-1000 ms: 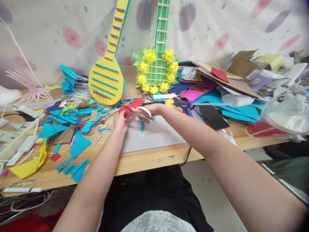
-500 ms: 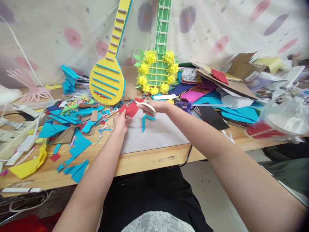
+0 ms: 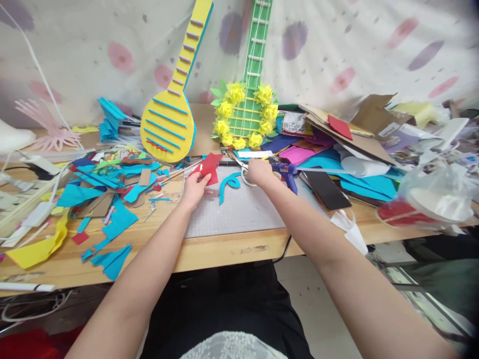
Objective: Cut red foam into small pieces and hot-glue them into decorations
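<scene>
White sheeting [image 3: 348,35] printed with pink and purple blooms hangs behind a wooden table [image 3: 224,252], and two handmade stringed-instrument models lean at the far side. One, a yellow lute-shaped model [image 3: 164,112], is edged in blue and stands left of a green model [image 3: 254,65] ringed with yellow paper flowers. Nearer, a grey gridded cutting mat [image 3: 239,219] lies at the centre of the table. Over its far left part, the left hand [image 3: 196,188] has thumb and fingers clamped on a red sheet [image 3: 209,162], which is held below the two models. To the right, the right hand [image 3: 260,172] is at a pair of pale-handled scissors [image 3: 239,161], blades pointing far left; knuckles hide the fingers, so whether they grip the handles or merely rest on them cannot be told. Between the hands, a curled blue strip [image 3: 222,192] lies on the mat. Just right of the right hand is a blue glue gun [image 3: 287,174], with a dark phone [image 3: 329,188] beyond it to the right. Blue offcuts [image 3: 121,219] litter the left of the table. At the far right, a lidded red cup [image 3: 396,212] sits inside a clear plastic bag.
</scene>
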A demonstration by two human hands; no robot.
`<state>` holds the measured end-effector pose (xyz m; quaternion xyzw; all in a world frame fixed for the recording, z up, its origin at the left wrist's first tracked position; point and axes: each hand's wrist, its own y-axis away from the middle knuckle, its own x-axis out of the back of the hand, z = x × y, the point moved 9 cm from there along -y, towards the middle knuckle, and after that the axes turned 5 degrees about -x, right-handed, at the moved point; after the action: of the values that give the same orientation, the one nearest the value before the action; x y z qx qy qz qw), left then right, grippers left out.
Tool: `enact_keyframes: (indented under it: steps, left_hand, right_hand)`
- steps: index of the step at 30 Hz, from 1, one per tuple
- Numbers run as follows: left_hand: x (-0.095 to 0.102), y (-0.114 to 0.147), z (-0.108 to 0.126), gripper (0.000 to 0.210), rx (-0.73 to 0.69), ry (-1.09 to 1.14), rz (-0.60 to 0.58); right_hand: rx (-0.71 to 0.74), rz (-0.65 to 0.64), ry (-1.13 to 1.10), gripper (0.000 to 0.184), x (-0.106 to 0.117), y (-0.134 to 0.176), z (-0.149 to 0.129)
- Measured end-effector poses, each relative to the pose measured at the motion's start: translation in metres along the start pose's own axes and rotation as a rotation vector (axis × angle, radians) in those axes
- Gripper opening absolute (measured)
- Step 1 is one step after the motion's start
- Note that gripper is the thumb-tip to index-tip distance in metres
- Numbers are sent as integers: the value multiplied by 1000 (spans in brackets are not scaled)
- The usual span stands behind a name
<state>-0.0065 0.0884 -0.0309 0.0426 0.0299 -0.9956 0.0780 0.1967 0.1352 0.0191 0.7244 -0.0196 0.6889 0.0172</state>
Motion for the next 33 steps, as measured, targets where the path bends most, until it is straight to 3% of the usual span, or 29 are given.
enact_keyframes:
  steps: [2, 5, 7, 9, 12, 15, 18, 20, 24, 29, 33]
  left_hand:
    - [-5, 1, -2, 19, -14, -80, -75]
    - [-10, 4, 0, 12, -83, -237, -154]
    - [-8, 6, 6, 8, -135, -323, -147]
    - [-3, 7, 10, 11, -146, -360, -105]
    - [2, 7, 15, 14, -154, -379, -57]
    - [2, 6, 15, 13, -156, -328, -46]
    - [4, 4, 8, 15, -57, -106, 20]
    - [1, 5, 2, 15, 31, 70, 46]
    - [-14, 9, -2, 13, 129, 229, 4]
    - [-14, 13, 0, 8, 106, 212, 59]
    - [-19, 14, 5, 8, 101, 198, -6]
  right_hand:
    - [143, 22, -198, 40, 9, 7, -18]
    - [484, 11, -513, 50, 19, 31, -58]
    - [627, 36, -558, 54, 21, 46, -78]
    - [662, 27, -549, 51, 15, 53, -89]
    - [564, -67, -596, 45, 0, 48, -88]
    - [300, -28, -753, 38, -7, 31, -62]
    - [38, -37, -1160, 33, -19, 22, -35]
    - [-54, -108, -1464, 34, -32, 23, -33]
    - [-68, -191, -1762, 42, -43, 29, -43]
    - [8, -213, -1874, 50, -43, 30, -50]
    - [36, -201, -1875, 50, -43, 28, -49]
